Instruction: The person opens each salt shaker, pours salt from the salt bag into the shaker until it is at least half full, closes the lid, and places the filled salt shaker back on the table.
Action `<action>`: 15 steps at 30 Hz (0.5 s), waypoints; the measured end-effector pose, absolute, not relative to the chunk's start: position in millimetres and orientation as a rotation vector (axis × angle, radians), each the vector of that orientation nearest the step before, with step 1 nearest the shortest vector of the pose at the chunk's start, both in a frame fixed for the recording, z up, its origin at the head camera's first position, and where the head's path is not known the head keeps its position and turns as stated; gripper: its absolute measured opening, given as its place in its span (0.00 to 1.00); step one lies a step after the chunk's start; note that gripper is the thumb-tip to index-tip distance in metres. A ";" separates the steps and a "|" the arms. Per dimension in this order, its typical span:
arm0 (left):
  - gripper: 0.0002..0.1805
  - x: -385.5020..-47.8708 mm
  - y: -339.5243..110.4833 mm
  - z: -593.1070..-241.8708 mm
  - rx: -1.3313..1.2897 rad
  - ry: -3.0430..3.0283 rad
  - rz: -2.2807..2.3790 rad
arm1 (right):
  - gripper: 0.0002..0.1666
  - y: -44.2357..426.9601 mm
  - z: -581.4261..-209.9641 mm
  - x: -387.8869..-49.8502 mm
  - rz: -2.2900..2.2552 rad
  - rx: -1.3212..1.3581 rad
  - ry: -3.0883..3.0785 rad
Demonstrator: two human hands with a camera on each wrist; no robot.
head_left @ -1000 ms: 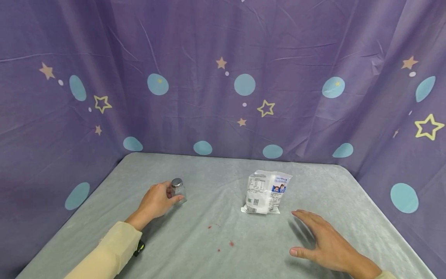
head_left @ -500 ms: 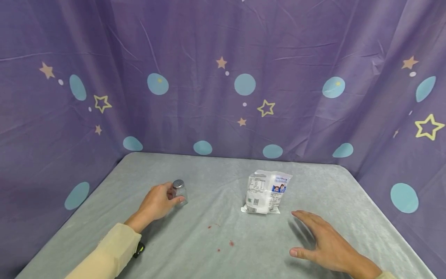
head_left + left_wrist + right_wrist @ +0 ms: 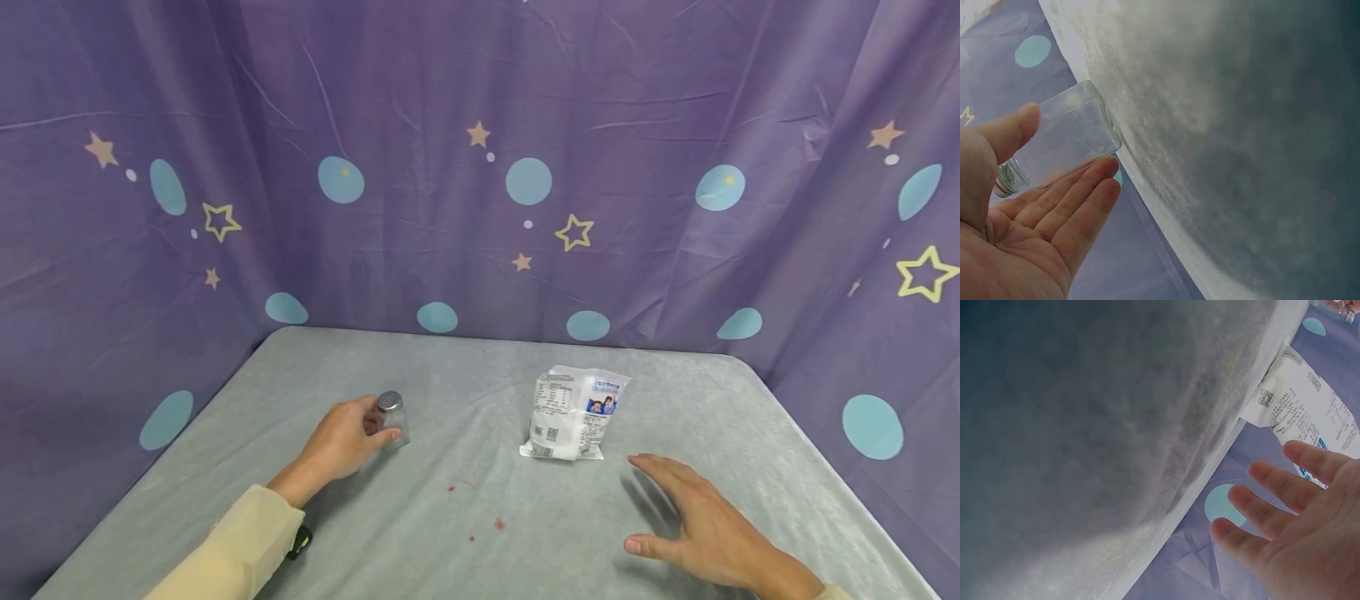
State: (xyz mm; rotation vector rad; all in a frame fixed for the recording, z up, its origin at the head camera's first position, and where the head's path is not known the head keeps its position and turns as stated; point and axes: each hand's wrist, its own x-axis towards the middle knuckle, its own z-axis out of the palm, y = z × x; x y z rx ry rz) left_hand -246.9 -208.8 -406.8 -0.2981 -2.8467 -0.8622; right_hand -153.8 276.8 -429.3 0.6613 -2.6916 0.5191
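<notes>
My left hand holds a clear glass shaker with a perforated metal lid, thumb on one side and fingers on the other. The shaker stands upright, lid up; in the left wrist view the base of the glass is at the cloth. Its far side is partly hidden by the fingers. To the right, a white printed packet stands upright on the table. My right hand hovers in front and to the right of the packet, fingers extended, thumb apart, touching nothing.
A grey cloth covers the table. Small red marks spot it near the middle. Behind and at both sides hangs a purple curtain with stars and blue dots. A black band shows under the left sleeve.
My left hand has shifted the shaker slightly to the right and toward me. The packet and my right hand have stayed where they were.
</notes>
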 end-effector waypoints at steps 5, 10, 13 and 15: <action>0.17 -243.7 -206.0 -407.4 -0.306 -2.839 -0.874 | 0.57 276.3 -429.8 -153.6 0.518 0.660 -2.694; 0.17 -239.8 -204.3 -408.1 -0.316 -2.841 -0.874 | 0.57 275.1 -429.5 -153.8 0.520 0.672 -2.702; 0.16 -237.6 -202.6 -407.7 -0.324 -2.839 -0.874 | 0.57 274.8 -429.5 -153.7 0.516 0.678 -2.700; 0.15 -236.5 -201.5 -407.0 -0.331 -2.843 -0.872 | 0.57 274.6 -429.5 -153.4 0.517 0.679 -2.700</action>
